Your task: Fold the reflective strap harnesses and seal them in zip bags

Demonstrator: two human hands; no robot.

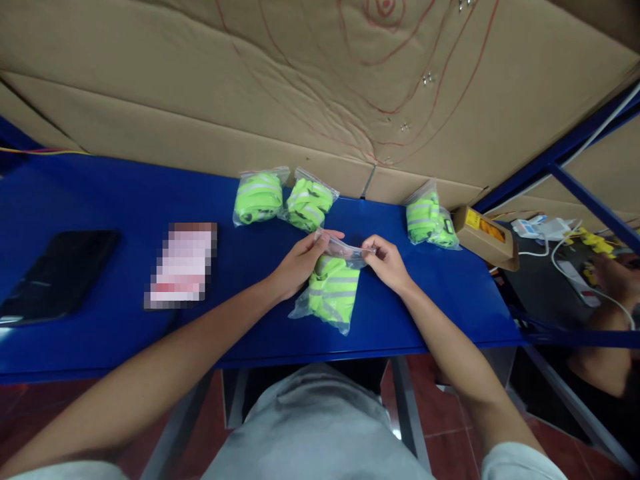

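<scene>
In front of me a clear zip bag (pixel 345 249) lies on the blue table with a folded neon-green reflective vest (pixel 334 290) inside, grey stripes showing. My left hand (pixel 303 261) pinches the left end of the bag's top edge between thumb and fingers. The right end of that edge is held by my right hand (pixel 387 263), its fingers curled closed. Between both hands the bag's mouth is stretched; whether its seal is pressed shut I cannot tell.
Similar bagged vests stand at the back: one bag (pixel 259 197), another bag (pixel 309 203), and more at right (pixel 429 220). A cardboard box (pixel 486 235) sits at the right end. Leftward lie a pixelated phone-like item (pixel 181 265) and a black case (pixel 60 273). Another person's hand (pixel 617 280) is far right.
</scene>
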